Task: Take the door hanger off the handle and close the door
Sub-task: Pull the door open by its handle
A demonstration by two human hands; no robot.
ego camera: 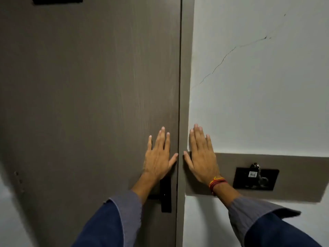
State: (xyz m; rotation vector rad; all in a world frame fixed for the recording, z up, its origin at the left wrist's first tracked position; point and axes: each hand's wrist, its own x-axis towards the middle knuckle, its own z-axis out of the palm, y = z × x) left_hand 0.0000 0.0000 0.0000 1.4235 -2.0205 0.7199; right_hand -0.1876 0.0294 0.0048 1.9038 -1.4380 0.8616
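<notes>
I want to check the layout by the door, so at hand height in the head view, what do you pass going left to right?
Door → left hand flat on the door → door frame → right hand on the wall beside the frame → black wall plate on the brown panel.

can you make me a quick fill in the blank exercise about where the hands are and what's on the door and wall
1. The left hand lies flat against the brown ____.
2. The right hand has a red and yellow thread band tied around its ____.
3. The black door handle shows just below the ____ hand.
4. The white wall is marked by a thin, slanting ____.

Missing words: door; wrist; left; crack
</notes>
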